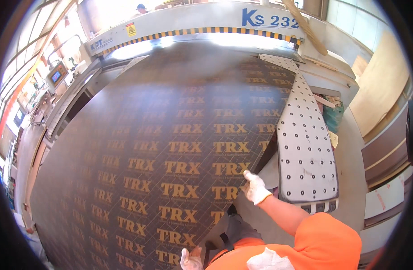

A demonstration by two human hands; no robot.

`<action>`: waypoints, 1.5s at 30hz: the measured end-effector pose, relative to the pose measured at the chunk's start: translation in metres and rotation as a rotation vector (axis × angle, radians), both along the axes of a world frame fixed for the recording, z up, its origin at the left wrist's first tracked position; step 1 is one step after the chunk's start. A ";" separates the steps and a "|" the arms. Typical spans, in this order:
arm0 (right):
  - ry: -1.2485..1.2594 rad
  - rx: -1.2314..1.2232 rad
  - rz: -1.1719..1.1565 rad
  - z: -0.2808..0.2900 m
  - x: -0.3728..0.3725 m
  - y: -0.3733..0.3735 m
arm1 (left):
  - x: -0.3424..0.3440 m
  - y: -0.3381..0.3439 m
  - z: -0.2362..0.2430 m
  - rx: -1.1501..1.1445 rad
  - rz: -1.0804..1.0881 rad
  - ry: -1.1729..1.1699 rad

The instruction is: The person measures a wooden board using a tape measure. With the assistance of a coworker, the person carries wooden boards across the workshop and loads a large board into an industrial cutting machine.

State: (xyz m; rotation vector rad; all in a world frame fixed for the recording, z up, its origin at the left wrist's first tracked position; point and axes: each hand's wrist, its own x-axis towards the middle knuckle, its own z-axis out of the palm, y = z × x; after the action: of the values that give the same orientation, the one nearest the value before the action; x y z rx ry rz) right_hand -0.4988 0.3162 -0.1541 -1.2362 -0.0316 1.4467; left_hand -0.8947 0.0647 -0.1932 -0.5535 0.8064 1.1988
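A large dark brown plywood panel (139,175), printed with repeated gold lettering, spreads across most of the view. My right hand (256,188), in a white glove, grips its right edge, thumb on the upper face and fingers hidden from sight. At the lower edge of the picture, my left hand (191,259) is gloved too and partly cut off. It holds the near edge of the panel with the thumb on top. The panel's far end runs under the beam (193,22) of a large panel saw.
A pale support table (307,148) dotted with ball rollers stands right of the panel. Black and yellow stripes line the beam. A control screen (58,74) is at the left. Another person's hand (31,229) is by the panel's left edge. Boards (384,90) lean at the right.
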 end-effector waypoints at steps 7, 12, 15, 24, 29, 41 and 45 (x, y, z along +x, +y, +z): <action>0.317 0.114 0.203 -0.001 -0.053 -0.107 | 0.021 0.005 0.007 0.061 -0.243 0.390; 0.139 0.096 0.104 -0.021 -0.052 -0.140 | 0.016 0.000 0.004 0.134 -0.002 0.285; 0.103 0.013 0.148 -0.032 -0.034 -0.159 | 0.015 -0.013 -0.005 0.203 0.001 0.277; 0.235 -0.283 0.365 0.018 -0.045 -0.218 | 0.008 -0.022 -0.010 0.094 0.084 0.467; 0.228 -0.417 0.417 0.015 -0.028 -0.260 | 0.016 -0.017 -0.019 0.015 0.280 0.694; -0.947 0.331 0.362 0.006 0.199 -0.255 | -0.003 -0.014 -0.045 -0.031 0.223 0.765; -1.525 0.034 0.232 -0.012 0.292 -0.269 | 0.003 -0.037 -0.079 0.212 0.399 0.589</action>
State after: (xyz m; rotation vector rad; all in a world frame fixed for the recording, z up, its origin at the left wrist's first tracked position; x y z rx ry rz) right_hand -0.2063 0.0469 -0.1661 -2.0604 -1.2299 0.3621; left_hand -0.8917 0.0279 -0.2718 -0.1811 1.0732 1.8371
